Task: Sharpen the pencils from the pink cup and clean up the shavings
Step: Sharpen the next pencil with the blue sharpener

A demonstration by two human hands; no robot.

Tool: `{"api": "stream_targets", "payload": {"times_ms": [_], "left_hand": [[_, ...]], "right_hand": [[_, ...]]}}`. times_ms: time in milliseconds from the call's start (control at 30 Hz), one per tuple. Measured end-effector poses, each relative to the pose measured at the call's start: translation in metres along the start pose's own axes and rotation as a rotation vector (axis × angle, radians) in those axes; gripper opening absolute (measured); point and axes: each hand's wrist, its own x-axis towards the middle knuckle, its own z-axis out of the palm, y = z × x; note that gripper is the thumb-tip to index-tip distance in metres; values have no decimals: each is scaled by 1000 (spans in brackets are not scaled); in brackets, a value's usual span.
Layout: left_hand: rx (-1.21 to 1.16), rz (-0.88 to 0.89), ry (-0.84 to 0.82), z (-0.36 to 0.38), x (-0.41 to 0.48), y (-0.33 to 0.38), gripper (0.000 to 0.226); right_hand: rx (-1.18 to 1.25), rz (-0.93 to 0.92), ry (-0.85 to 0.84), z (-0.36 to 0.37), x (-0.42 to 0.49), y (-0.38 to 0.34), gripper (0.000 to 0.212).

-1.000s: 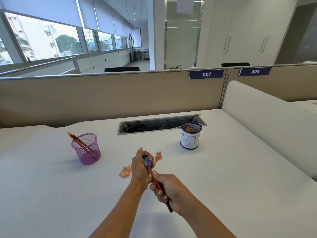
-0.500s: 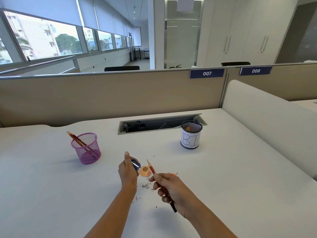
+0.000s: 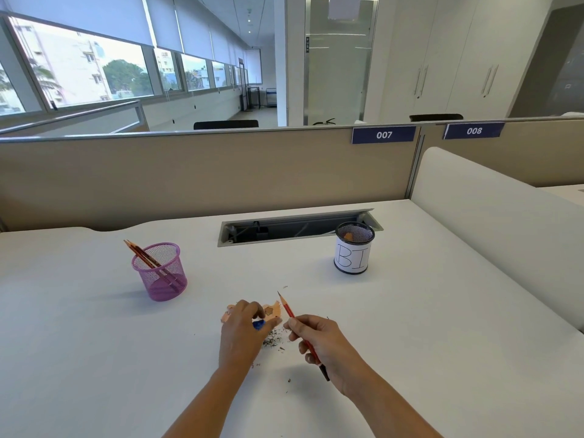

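My left hand (image 3: 241, 331) curls round the blue sharpener (image 3: 259, 325), right beside the orange shavings (image 3: 274, 309) on the white desk (image 3: 94, 343). My right hand (image 3: 319, 341) grips a red pencil (image 3: 288, 311), its sharpened tip pointing away from me. The pink mesh cup (image 3: 159, 273), with pencils (image 3: 140, 252) leaning in it, stands well off to my left, and the black cup marked "BI" (image 3: 352, 251) is back right.
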Motion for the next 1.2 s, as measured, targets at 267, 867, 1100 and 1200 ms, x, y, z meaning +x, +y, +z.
{"api": "stream_targets", "payload": {"times_ms": [267, 867, 1100, 1200], "left_hand": [[174, 72, -146, 1, -1, -13, 27], [265, 97, -465, -31, 11, -20, 48], [305, 117, -407, -37, 12, -18, 32], [309, 110, -296, -36, 7, -13, 27]], "right_hand": [[-1, 20, 0, -3, 3, 3, 16], [-47, 55, 29, -9, 9, 5, 13], [-446, -54, 98, -2, 11, 10, 26], [-617, -150, 150, -3, 11, 14, 26]]}}
